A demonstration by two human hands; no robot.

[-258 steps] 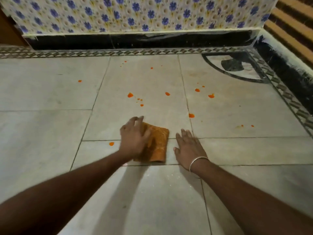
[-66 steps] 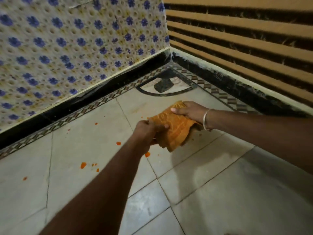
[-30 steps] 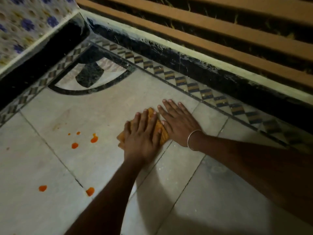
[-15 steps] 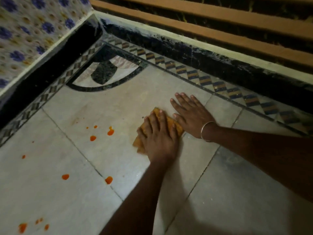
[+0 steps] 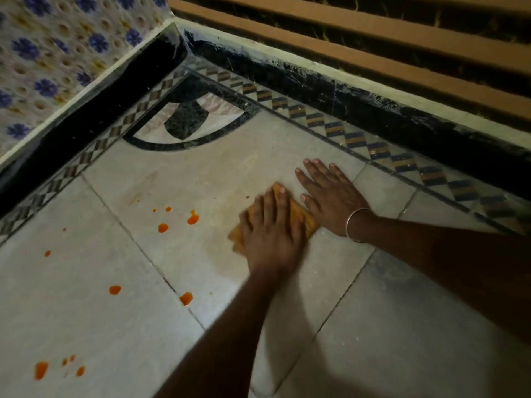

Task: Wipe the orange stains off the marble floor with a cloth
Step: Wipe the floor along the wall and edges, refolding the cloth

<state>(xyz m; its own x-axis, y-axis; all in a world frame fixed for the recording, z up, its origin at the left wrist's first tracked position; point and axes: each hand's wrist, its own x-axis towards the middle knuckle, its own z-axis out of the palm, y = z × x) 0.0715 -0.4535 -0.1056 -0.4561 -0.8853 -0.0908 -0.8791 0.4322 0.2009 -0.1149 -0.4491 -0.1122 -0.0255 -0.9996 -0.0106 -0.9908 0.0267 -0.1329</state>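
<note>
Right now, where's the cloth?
The cloth lies flat on the floor mid-frame, pressed under the left hand, with the right hand flat beside it and orange stains to its left.

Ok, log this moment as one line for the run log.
left hand flat on orange cloth | right hand flat on marble floor beside cloth | orange stains remain left

Orange cloth [image 5: 298, 214]. Orange stains [image 5: 192, 219] on pale grey marble floor [image 5: 86, 311]. Black skirting [image 5: 359, 110]; diamond-patterned border [image 5: 353, 137]. Blue-flowered wall tiles [image 5: 57, 53]. Silver bangle [image 5: 352, 225].
</note>
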